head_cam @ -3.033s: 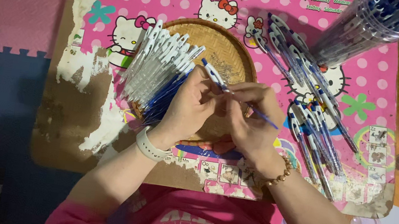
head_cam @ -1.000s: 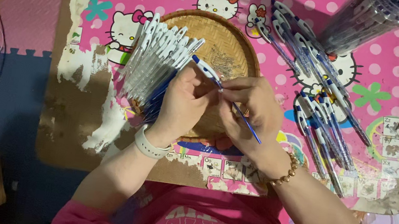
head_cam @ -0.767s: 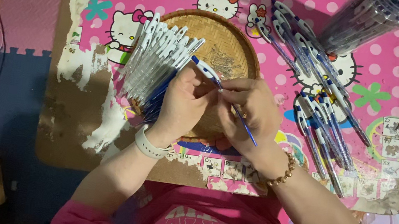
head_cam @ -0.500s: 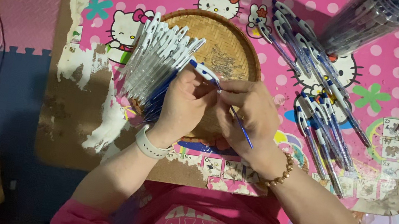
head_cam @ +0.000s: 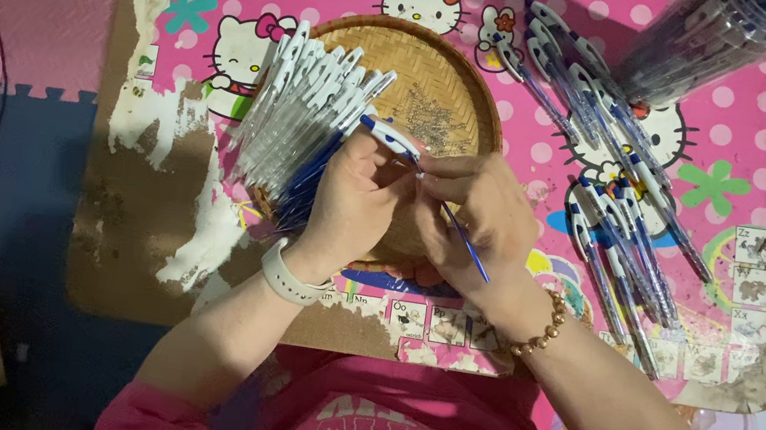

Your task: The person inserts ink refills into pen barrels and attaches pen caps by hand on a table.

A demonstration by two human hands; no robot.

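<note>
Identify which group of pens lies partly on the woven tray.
The fanned bundle of pen barrels beside the left hand: it overlaps the woven tray's left rim, whereas the scattered pens lie on the pink mat.

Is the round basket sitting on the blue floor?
No, the woven basket sits on the pink dotted table, under both hands.

The low table point(head_cam: 720, 124) wears a hot-pink cover with white polka dots, cartoon cats and teal flowers, worn to brown and white along its left edge. A tan woven bamboo tray point(head_cam: 445, 73) sits near the middle. The white-and-blue plastic pen bundle point(head_cam: 301, 122) lies on the tray's left rim. The sleeves are pink.
</note>
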